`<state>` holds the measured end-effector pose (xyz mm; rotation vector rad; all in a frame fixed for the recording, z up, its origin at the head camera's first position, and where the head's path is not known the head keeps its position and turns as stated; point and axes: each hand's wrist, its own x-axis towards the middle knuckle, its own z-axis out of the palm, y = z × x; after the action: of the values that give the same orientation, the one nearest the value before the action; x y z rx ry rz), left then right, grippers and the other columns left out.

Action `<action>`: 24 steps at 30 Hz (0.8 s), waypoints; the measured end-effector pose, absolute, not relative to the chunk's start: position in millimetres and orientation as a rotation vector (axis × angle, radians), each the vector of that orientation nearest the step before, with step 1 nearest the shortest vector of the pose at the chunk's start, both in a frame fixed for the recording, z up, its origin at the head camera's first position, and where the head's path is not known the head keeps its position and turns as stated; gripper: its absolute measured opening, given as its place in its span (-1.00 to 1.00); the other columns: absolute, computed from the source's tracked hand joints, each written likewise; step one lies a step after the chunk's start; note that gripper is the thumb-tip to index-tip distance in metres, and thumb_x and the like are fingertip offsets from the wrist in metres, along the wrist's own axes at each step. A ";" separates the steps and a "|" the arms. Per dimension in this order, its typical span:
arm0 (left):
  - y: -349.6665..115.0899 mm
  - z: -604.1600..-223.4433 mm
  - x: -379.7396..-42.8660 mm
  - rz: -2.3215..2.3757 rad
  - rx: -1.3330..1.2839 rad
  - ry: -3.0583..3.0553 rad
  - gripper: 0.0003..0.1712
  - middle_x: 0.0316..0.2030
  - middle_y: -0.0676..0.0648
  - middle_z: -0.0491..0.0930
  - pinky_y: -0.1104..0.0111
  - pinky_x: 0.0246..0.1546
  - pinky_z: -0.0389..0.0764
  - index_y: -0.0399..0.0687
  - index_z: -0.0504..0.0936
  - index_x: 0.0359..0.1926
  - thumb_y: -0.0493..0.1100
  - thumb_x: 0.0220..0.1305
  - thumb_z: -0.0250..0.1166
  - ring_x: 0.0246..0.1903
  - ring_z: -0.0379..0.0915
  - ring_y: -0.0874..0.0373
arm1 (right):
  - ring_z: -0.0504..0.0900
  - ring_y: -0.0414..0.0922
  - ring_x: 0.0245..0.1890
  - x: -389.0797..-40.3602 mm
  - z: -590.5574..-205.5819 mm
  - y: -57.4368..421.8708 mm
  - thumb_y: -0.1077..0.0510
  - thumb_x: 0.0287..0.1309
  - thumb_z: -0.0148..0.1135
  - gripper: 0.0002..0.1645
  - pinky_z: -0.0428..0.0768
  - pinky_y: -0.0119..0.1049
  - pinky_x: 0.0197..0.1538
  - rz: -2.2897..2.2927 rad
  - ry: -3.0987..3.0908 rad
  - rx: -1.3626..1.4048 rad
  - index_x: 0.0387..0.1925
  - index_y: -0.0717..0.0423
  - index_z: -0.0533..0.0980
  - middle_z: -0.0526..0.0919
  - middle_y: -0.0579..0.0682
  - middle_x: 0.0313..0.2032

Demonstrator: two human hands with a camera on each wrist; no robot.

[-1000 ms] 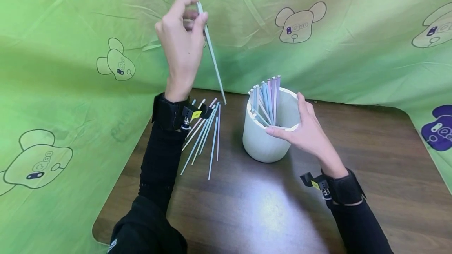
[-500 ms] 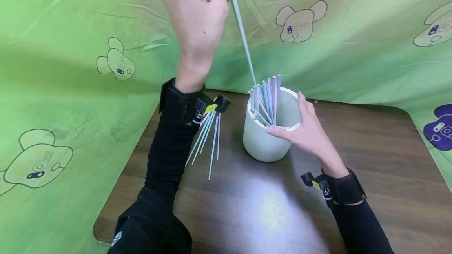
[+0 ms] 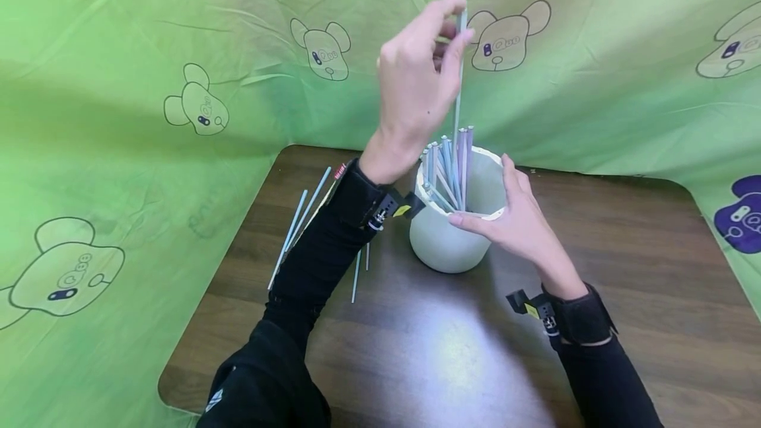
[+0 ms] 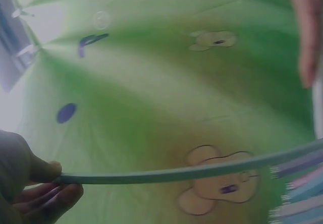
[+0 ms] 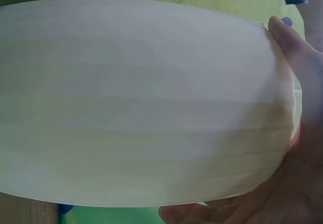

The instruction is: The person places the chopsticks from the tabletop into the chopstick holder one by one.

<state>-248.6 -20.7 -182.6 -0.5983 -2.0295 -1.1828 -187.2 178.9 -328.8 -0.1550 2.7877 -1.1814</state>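
Note:
My left hand (image 3: 419, 78) pinches a long thin pale blue stick (image 3: 457, 107) near its upper end, above a white round pot (image 3: 448, 243). In the head view the stick hangs nearly upright and its lower end lines up with the pot's sticks; whether it is inside is unclear. In the left wrist view the fingertips (image 4: 68, 191) hold one end of it. My right hand (image 3: 517, 223) grips the pot's right side, its thumb (image 5: 290, 37) at the rim. Several blue, pink and purple sticks (image 3: 462, 164) lean inside the pot's left part.
More thin sticks (image 3: 297, 223) lie on the brown wooden table (image 3: 452, 362), partly hidden under my left forearm. A green cloth (image 3: 618, 111) with bear-head drawings hangs behind the table and down its left side.
My left hand has moved right, carrying the stick from above the loose sticks to above the pot; the stick now hangs closer to upright. My right hand and the pot have stayed still.

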 end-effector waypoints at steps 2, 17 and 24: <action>-18.4 -190.4 -247.8 -1.162 -0.620 -2.044 -0.68 -0.15 -0.20 0.77 0.69 -0.11 0.61 -0.32 0.62 0.10 -0.23 0.43 0.24 -0.19 0.76 0.11 | -0.05 0.21 0.60 -187.0 -328.6 179.0 -0.46 -0.16 0.51 0.65 0.12 0.39 0.48 -1.185 2.782 -0.157 0.59 -0.28 -0.49 -0.25 0.10 0.64; -13.0 -252.5 -248.8 -1.013 -0.641 -2.144 -0.74 -0.23 -0.16 0.76 0.62 -0.19 0.66 -0.29 0.63 0.03 -0.24 0.41 0.27 -0.27 0.75 0.11 | -0.04 0.22 0.59 -188.0 -329.2 180.4 -0.46 -0.14 0.51 0.65 0.15 0.40 0.46 -1.196 2.766 -0.151 0.58 -0.26 -0.50 -0.28 0.10 0.64; -17.4 -274.9 -247.2 -0.979 -0.641 -2.159 -0.77 -0.28 -0.12 0.76 0.59 -0.26 0.66 -0.27 0.64 -0.01 -0.24 0.38 0.30 -0.32 0.71 0.16 | -0.05 0.21 0.60 -187.6 -328.7 179.4 -0.46 -0.14 0.50 0.65 0.14 0.41 0.46 -1.194 2.772 -0.151 0.59 -0.25 -0.50 -0.28 0.10 0.64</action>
<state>-247.2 -17.4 -274.9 -0.6409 -2.1588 -0.9787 -187.6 179.4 -328.7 -0.1513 2.7722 -1.1936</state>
